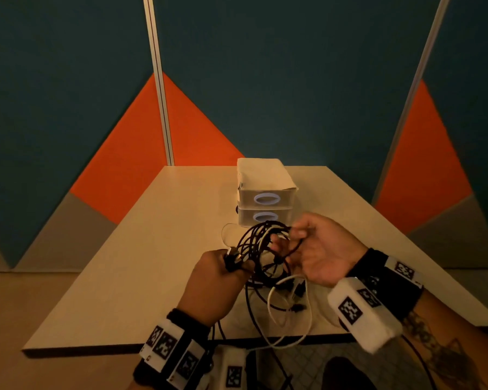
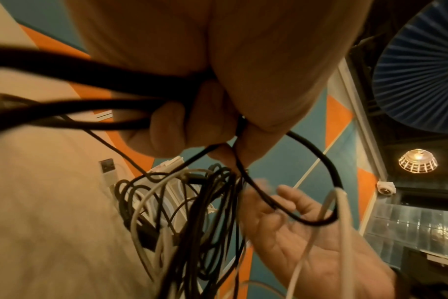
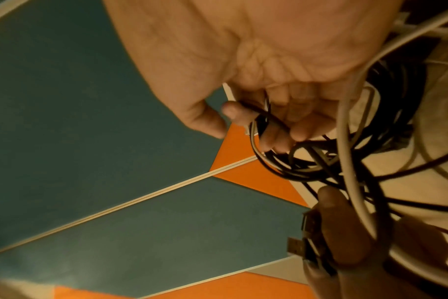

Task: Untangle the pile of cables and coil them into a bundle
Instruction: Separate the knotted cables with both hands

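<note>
A tangle of black and white cables (image 1: pixel 261 249) hangs in the air between my two hands, above the near half of the beige table (image 1: pixel 141 249). My left hand (image 1: pixel 231 264) grips a bunch of black strands and USB plugs (image 3: pixel 301 245) in its fist; in the left wrist view its fingers (image 2: pixel 166 125) curl round black cables. My right hand (image 1: pixel 290 240), palm up, has its fingers (image 3: pixel 271 129) hooked through the loops at the top of the tangle. Loose white cable (image 1: pixel 290 316) droops over the table's front edge.
A small white two-drawer box (image 1: pixel 265 192) stands on the table just behind the hands. The table's front edge (image 1: pixel 124 349) lies close below my wrists. Teal and orange wall panels enclose the far side.
</note>
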A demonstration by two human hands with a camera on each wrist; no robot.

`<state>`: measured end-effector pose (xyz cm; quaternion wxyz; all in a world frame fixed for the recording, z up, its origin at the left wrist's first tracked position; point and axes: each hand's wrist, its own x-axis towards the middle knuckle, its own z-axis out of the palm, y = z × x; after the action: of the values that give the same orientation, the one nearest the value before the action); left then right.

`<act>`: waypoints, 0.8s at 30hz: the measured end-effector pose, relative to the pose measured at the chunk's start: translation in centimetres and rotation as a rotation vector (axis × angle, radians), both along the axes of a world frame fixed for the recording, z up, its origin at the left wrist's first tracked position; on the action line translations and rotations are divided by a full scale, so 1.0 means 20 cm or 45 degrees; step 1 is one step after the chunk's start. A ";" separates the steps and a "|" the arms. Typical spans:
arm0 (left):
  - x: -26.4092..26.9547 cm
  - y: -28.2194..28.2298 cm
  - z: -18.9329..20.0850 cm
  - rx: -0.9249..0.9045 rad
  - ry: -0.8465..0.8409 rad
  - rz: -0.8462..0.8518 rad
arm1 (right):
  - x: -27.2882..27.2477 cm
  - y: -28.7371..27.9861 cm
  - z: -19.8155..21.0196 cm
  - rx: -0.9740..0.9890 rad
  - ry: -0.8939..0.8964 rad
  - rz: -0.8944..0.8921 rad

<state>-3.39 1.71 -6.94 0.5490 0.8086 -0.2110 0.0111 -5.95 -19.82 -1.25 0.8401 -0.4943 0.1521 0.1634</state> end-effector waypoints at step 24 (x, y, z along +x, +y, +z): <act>0.15 0.53 0.09 -0.473 0.246 0.408 | 0.22 -0.20 0.17 0.174 0.003 -0.374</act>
<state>-0.34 12.32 -5.17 0.6970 0.7144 -0.0210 0.0591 -1.54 -23.75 2.24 0.8864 -0.4084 0.2123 0.0493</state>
